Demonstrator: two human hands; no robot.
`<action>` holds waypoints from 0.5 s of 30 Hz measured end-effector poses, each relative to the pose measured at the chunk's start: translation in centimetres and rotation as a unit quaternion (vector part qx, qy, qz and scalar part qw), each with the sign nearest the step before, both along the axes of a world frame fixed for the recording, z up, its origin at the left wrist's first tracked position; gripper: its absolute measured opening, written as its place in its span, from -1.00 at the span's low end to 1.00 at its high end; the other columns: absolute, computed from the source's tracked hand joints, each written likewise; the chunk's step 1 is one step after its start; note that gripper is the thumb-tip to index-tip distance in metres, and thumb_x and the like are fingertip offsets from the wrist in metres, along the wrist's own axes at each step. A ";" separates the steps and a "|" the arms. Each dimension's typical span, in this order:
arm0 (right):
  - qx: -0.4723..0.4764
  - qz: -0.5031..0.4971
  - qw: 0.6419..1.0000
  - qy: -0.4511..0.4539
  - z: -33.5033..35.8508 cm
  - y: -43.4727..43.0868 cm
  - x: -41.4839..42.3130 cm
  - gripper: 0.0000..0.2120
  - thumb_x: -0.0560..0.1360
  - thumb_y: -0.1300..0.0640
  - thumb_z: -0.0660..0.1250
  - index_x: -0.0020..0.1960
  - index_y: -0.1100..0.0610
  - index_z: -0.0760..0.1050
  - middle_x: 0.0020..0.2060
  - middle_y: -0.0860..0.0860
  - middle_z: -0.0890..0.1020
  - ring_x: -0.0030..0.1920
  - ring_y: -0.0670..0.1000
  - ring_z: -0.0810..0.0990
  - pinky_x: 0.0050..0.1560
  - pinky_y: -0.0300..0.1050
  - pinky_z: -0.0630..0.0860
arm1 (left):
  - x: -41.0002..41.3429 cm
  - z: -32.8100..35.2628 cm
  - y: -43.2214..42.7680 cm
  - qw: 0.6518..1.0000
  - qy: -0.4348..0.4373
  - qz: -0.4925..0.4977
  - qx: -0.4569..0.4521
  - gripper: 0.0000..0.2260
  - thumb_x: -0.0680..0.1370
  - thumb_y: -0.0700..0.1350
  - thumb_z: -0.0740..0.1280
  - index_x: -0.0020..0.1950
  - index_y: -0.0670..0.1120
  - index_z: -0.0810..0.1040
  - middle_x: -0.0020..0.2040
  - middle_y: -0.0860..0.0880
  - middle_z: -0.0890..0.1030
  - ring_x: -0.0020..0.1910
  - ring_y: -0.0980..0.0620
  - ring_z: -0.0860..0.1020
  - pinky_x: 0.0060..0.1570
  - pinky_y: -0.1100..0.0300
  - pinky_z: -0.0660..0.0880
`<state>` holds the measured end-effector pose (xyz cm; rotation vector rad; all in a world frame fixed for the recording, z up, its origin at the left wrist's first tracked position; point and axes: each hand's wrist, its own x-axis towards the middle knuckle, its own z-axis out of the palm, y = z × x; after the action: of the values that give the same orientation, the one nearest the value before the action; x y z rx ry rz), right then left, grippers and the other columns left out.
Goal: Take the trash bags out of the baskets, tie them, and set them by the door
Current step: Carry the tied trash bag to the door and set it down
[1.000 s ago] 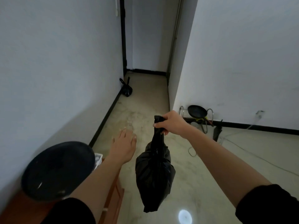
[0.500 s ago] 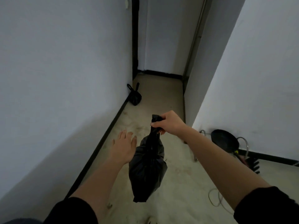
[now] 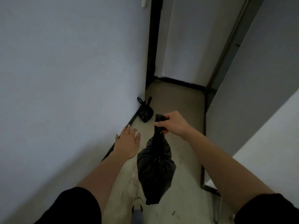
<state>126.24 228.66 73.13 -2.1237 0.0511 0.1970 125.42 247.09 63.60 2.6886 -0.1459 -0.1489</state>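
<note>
Black thin plastic, the trash bag (image 3: 156,168) hangs in mid-air from the right hand (image 3: 171,125), which grips its bunched neck tight. It sags soft and lumpy and looks light; the film could slip or tear, so that neck seems the place to hold. The left hand (image 3: 127,143) floats flat, holding nothing. Ahead, a second bag (image 3: 145,113) sits on the pale floor (image 3: 182,143) against the wall (image 3: 64,78) of a narrow corridor.

A home hallway: plain white walls (image 3: 64,78), black baseboard (image 3: 181,82), tiled floor (image 3: 182,110).
</note>
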 end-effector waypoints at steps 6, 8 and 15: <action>-0.007 0.022 1.000 0.018 -1.5 -3.2 19.6 -0.81 0.48 0.21 0.43 -0.10 0.38 0.62 -0.35 0.11 0.62 -0.39 -0.01 0.58 -0.27 -0.18 0.57 | 20.1 -1.4 -3.7 1.000 0.002 0.001 0.001 -0.56 0.67 0.05 -0.06 0.51 -0.06 0.18 0.58 -0.08 0.01 0.55 -0.04 -0.05 0.49 -0.12 -0.08; -0.003 0.025 1.000 0.019 -1.4 -4.1 25.5 -0.84 0.48 0.22 0.43 -0.12 0.34 0.62 -0.35 0.11 0.62 -0.38 0.00 0.57 -0.28 -0.19 0.57 | 25.8 -1.1 -5.1 1.000 -0.002 0.004 0.002 -0.57 0.67 0.04 -0.06 0.51 -0.06 0.18 0.58 -0.08 0.00 0.55 -0.05 -0.05 0.49 -0.10 -0.07; 0.020 0.051 0.998 0.026 -3.3 -6.0 45.1 -0.78 0.48 0.24 0.43 -0.03 0.41 0.60 -0.25 0.19 0.63 -0.26 0.10 0.62 -0.20 -0.11 0.60 | 43.4 -2.3 -8.5 0.999 -0.026 0.019 -0.005 -0.58 0.67 0.03 -0.05 0.52 -0.04 0.17 0.58 -0.05 0.00 0.56 -0.01 -0.05 0.51 -0.03 -0.05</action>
<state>171.38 222.71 69.79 -2.0827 -0.0309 0.3101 168.86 238.57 61.26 2.6842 -0.1119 -0.0662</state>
